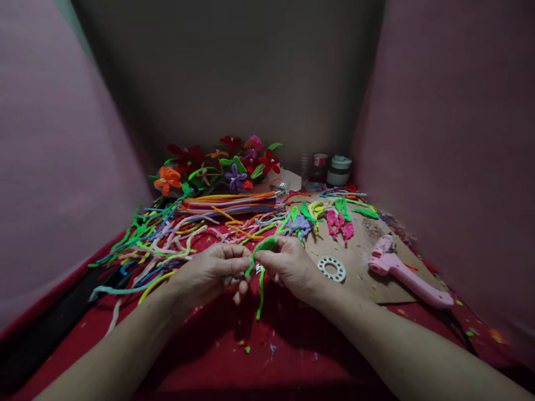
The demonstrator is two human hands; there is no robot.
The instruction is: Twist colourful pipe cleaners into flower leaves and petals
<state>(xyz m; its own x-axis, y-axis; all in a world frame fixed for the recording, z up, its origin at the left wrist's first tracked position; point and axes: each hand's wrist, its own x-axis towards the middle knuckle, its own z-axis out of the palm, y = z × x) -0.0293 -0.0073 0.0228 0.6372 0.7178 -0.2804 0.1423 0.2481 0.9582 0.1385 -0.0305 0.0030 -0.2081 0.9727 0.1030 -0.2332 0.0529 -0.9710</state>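
Observation:
Between my two hands is a green pipe-cleaner leaf (266,244), held over the red cloth. My left hand (223,266) pinches its lower stem end between thumb and fingers. My right hand (288,264) grips the leaf's broad part from the other side, thumb on top. A loose green pipe cleaner (261,295) hangs or lies just below the hands; whether it joins the leaf is hidden by the fingers. Left of my left hand spreads a tangle of coloured pipe cleaners (167,236). Near my right hand lies a white ring with holes (331,269).
A pink glue gun (409,278) lies on a cardboard sheet (359,289) at the right. Behind are bundled pipe cleaners (229,204), finished pipe-cleaner flowers (236,177) and a lidded cup (339,170). Pink and purple pieces (339,223) rest on the cardboard. Scraps dot the red cloth (217,356).

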